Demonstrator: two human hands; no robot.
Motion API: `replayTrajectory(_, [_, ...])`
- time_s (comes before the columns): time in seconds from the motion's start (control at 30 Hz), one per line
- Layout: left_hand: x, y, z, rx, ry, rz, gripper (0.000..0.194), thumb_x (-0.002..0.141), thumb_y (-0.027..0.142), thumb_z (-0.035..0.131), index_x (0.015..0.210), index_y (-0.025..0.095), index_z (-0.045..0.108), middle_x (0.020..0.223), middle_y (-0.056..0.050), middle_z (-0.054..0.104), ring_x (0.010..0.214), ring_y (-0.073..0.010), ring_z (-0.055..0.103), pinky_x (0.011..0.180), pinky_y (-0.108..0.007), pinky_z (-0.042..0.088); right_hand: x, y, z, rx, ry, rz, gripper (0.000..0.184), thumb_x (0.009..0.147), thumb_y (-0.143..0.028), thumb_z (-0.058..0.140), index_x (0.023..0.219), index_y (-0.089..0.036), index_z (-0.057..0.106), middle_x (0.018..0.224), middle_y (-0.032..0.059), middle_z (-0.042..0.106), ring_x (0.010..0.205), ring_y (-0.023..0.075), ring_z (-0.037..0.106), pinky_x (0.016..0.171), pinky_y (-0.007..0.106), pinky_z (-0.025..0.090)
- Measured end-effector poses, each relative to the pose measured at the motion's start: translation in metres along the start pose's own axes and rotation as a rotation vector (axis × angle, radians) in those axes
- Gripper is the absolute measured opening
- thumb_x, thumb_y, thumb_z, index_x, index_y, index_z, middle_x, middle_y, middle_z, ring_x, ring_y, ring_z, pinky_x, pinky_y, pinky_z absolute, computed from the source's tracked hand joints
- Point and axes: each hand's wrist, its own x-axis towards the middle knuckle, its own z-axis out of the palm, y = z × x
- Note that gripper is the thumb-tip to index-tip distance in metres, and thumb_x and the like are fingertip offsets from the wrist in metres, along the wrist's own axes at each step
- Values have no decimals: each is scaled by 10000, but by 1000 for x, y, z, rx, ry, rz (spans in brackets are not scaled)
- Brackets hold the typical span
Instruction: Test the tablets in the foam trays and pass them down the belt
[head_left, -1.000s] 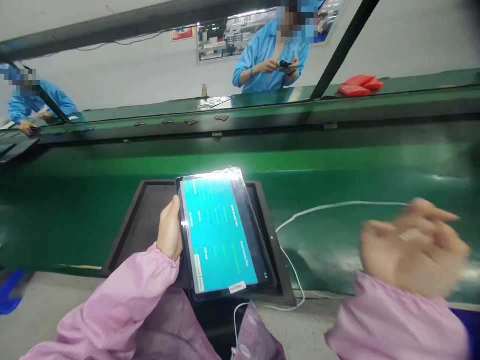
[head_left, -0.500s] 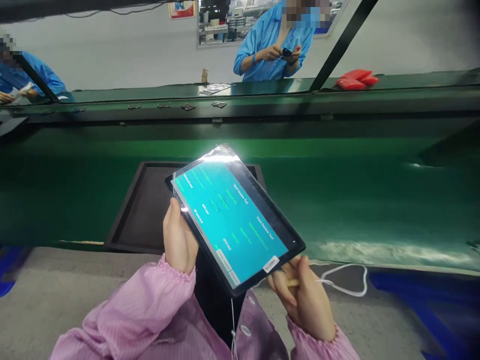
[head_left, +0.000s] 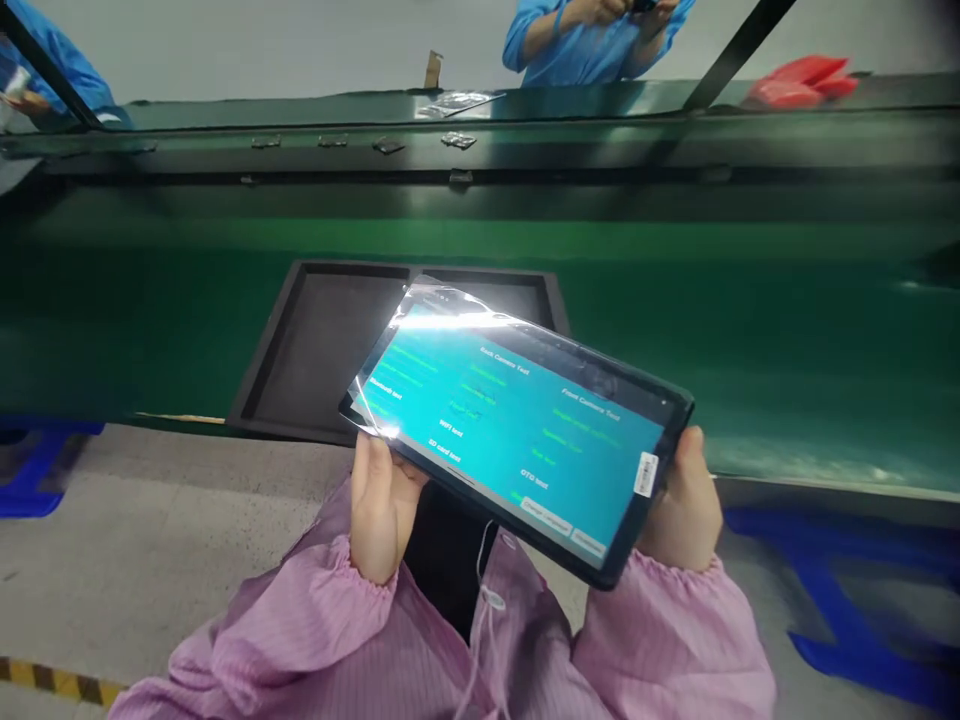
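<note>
With its long axis slanting toward the body at the right, the tablet (head_left: 510,420) is held before the tray (head_left: 330,340), gripped near opposite ends by the fingers of the left hand (head_left: 381,510) and right hand (head_left: 686,510).

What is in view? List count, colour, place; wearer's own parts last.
Smooth bench: 1, green, across view
Flat rectangular tablet: 1, black with blue screen, centre
Rectangular barcode sticker: 1, white, tablet's right end
Shallow rectangular tray: 1, black, on bench
Small flat shiny pieces: several, grey, far side
Plastic-looking packets: count unclear, red, far right
Upright cardboard: 1, brown, far side
Slanted posts: 2, dark, far side
Co-workers: 2, in blue, far side
Low frames: 2 visible, blue, lower sides
Striped tape: 1, yellow and black, lower left
Thin cord: 1, white, lower centre
Cloth garment: 1, pink, worn
Left hand: 1, tablet's left end
Right hand: 1, tablet's right end
</note>
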Motion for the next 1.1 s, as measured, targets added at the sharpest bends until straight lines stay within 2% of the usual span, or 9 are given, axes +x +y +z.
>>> replayTrajectory(0.1, [-9, -6, -19, 42, -4, -36, 359, 805, 521, 768, 1061, 286, 677, 868, 0, 696, 716, -120, 640, 603, -206, 504, 6, 0, 0, -24, 43, 28, 744, 232, -745, 855, 733, -203, 758, 676, 40, 709, 747, 308, 716, 729, 427, 620])
replayTrajectory(0.23, [-18, -12, -41, 188, 10, -44, 444, 822, 535, 744, 1162, 262, 659, 853, -17, 694, 714, -149, 640, 719, -284, 543, 10, 3, -3, -35, 10, 34, 719, 287, -749, 848, 737, -195, 757, 698, 53, 718, 853, 330, 719, 796, 449, 612])
replayTrajectory(0.37, [-19, -14, -57, 264, -35, -54, 416, 840, 528, 723, 1140, 242, 682, 937, -50, 718, 877, -215, 680, 846, -356, 549, 10, 9, -7, -88, -23, -50, 666, 423, -781, 801, 744, -199, 761, 658, 38, 702, 872, 314, 718, 794, 433, 613])
replayTrajectory(0.47, [-20, -17, -66, 291, -61, -66, 373, 855, 505, 714, 1122, 246, 695, 1077, -68, 720, 1013, -245, 673, 893, -367, 544, 11, 13, -12, -115, -39, -70, 636, 465, -796, 775, 691, -202, 738, 622, 39, 684, 901, 318, 713, 792, 430, 613])
replayTrajectory(0.57, [-23, -22, -73, 329, -41, -73, 364, 844, 508, 722, 1091, 241, 706, 1145, -78, 710, 1096, -274, 649, 908, -375, 543, 14, 16, -16, -126, 7, -170, 544, 522, -746, 784, 661, -226, 710, 684, 32, 708, 963, 316, 700, 820, 442, 612])
replayTrajectory(0.7, [-25, -26, -77, 348, -25, -71, 371, 824, 512, 742, 1072, 237, 715, 1142, -83, 713, 1117, -288, 643, 936, -394, 536, 16, 17, -18, -171, 71, -321, 406, 609, -653, 793, 662, -263, 694, 790, -7, 732, 1015, 276, 686, 858, 418, 611])
replayTrajectory(0.8, [-25, -25, -75, 332, -29, -84, 345, 834, 492, 739, 1084, 256, 717, 1127, -74, 716, 1107, -287, 646, 933, -404, 541, 16, 16, -17, -165, 28, -267, 469, 610, -698, 763, 689, -237, 722, 760, 16, 725, 973, 283, 696, 835, 420, 614])
replayTrajectory(0.93, [-21, -21, -69, 311, -43, -106, 343, 853, 500, 714, 1094, 256, 720, 1084, -77, 721, 1074, -278, 653, 908, -397, 549, 15, 14, -15, -183, 17, -208, 610, 519, -785, 767, 699, -203, 749, 660, 23, 696, 855, 273, 713, 804, 399, 615])
replayTrajectory(1.1, [-15, -20, -64, 293, -7, -122, 367, 814, 526, 748, 1064, 258, 730, 953, -52, 712, 856, -207, 672, 871, -370, 549, 13, 12, -14, -181, -64, -162, 597, 506, -805, 767, 705, -242, 751, 590, 33, 669, 812, 296, 717, 715, 416, 625])
